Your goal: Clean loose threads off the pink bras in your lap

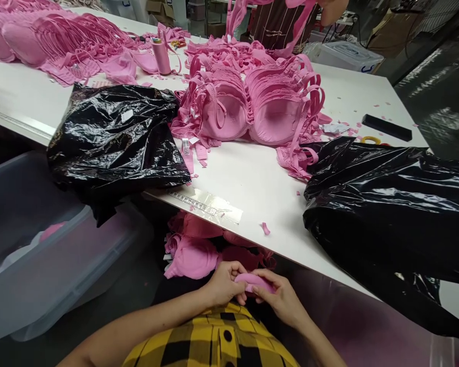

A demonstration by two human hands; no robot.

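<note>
In front of my body, below the table edge, both hands pinch a curved, folded pink bra cup (255, 281). My left hand (228, 283) is closed on its left end, thumb against the near side. My right hand (279, 295) grips the other end between thumb and fingers. Just beyond them, pink bras (197, 256) lie on my lap with rounded cups showing. Whether the held cup joins one of these bras cannot be made out.
A nested row of pink bras (277, 121) stands on the white table (248, 178). Black plastic bags (118, 137) hang over its edge on both sides. A measuring tape (193, 200) is taped near the edge. A clear plastic bin (72, 244) is at left. Another person's hand (333, 10) shows opposite.
</note>
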